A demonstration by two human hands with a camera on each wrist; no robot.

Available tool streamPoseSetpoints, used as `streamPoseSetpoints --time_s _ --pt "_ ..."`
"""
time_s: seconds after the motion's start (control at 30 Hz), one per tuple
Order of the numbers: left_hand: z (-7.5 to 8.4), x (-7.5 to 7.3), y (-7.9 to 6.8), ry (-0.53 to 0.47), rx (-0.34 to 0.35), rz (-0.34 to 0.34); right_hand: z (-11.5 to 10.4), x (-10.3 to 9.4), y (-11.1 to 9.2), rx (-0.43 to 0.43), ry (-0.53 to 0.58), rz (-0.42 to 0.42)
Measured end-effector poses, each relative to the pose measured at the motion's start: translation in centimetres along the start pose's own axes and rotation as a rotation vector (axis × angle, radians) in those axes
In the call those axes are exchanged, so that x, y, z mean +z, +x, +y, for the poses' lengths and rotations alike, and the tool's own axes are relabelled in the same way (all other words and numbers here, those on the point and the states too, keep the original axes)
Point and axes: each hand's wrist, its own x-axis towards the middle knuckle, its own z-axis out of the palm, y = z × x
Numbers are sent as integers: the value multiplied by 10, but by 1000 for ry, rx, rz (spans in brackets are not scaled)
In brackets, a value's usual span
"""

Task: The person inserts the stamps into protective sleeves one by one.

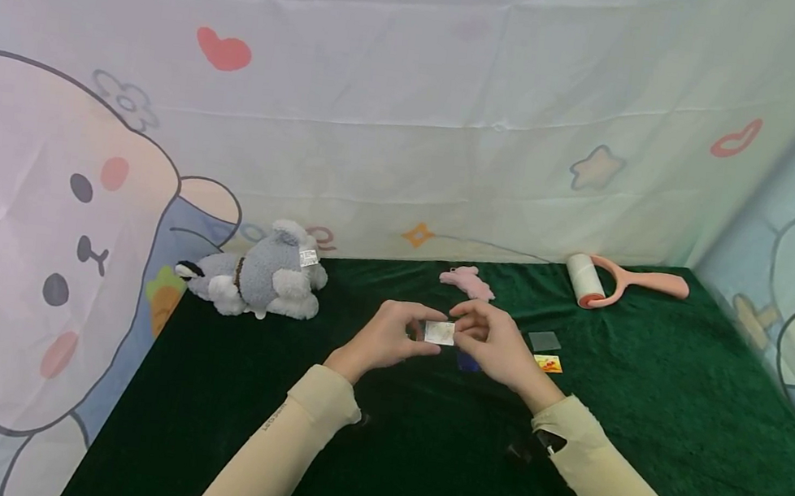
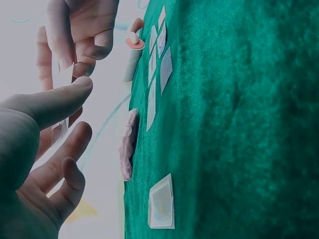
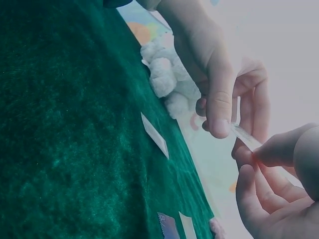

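A small whitish card (image 1: 439,333) is held up over the green cloth, between both hands. My left hand (image 1: 391,333) pinches its left side with the thumb and fingers. At the opposite side, my right hand (image 1: 495,345) grips the edge between thumb and fingertips. Edge-on in the right wrist view, the card (image 3: 245,138) looks thin and pale; in the left wrist view its lower end (image 2: 60,130) looks translucent. Beneath the right hand a dark blue card (image 1: 468,362) is partly covered. A pale flat packet (image 2: 162,205) lies below the hands, hidden in the head view.
Right of the hands lie a grey card (image 1: 545,342) and a yellow-and-red card (image 1: 549,363). A pink plush piece (image 1: 467,281) is behind them. A lint roller (image 1: 585,281) rests at the back right, a grey plush animal (image 1: 263,275) at the back left. A printed curtain (image 1: 398,117) hangs behind.
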Motion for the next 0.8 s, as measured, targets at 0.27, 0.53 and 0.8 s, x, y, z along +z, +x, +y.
streamPoseSetpoints --time_s 0.27,0.53,0.8 --pt "0 2 1 24 21 9 -1 1 0 15 4 -11" --pt "1 3 2 25 51 4 -3 2 1 21 -15 3" --pt "0 4 1 -34 52 28 -1 2 1 14 -18 -7"
